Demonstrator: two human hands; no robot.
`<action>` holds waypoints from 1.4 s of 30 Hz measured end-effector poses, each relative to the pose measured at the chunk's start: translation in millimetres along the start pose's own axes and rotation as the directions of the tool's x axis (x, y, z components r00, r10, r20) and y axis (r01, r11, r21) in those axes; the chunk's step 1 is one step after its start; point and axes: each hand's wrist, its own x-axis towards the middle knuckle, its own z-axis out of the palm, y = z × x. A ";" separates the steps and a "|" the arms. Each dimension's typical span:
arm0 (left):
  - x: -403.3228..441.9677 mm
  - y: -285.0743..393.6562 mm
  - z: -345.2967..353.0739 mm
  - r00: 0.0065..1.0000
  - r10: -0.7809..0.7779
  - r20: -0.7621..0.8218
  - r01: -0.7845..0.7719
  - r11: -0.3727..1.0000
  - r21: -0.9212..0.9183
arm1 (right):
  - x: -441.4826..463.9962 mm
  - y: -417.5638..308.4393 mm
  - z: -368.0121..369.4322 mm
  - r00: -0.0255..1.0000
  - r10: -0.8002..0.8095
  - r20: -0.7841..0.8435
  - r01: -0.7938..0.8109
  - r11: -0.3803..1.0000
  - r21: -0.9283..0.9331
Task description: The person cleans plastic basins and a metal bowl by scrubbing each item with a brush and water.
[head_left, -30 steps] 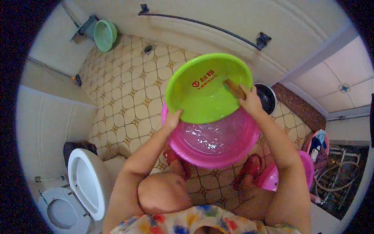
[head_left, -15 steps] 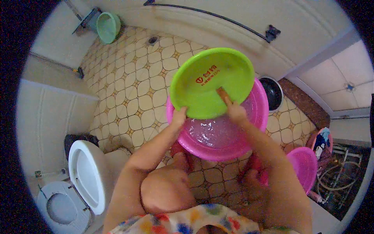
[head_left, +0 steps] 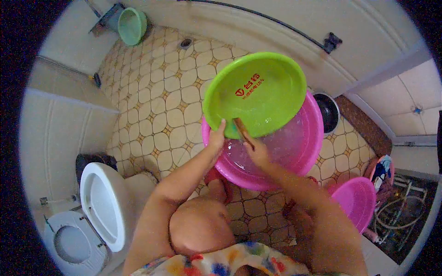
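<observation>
A green basin with red lettering inside is tilted over a large pink basin that holds water. My left hand grips the green basin's lower left rim, thumb on the inside. My right hand is closed around a brown brush, whose far end touches the inside of the green basin near its lower rim. The brush's bristles cannot be made out. Below the green basin, cloudy water shows in the pink one.
A smaller pink basin and a basket of clothes are at the right. Behind the large basin is a dark round pan. A toilet stands at left; a pale green basin lies by the far wall.
My right hand has moved left and down with the brush, from the green basin's right side to its lower rim near my left hand. The view has shifted slightly.
</observation>
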 end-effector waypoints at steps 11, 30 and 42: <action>1.2 -3.3 -3.2 0.999 -0.051 -0.005 0.051 0.998 0.025 | 27.1 40.9 -113.4 0.990 0.134 -0.031 -0.116 0.687 -0.718; -2.2 61.6 -1.6 0.975 0.027 0.220 -0.070 0.979 0.189 | 12.6 29.5 -74.2 0.996 -0.049 -0.079 0.035 0.984 -0.175; -56.3 113.9 12.9 0.959 -0.044 0.280 -0.057 0.938 0.342 | 28.6 73.8 -29.2 0.915 0.387 0.116 -0.373 0.699 0.610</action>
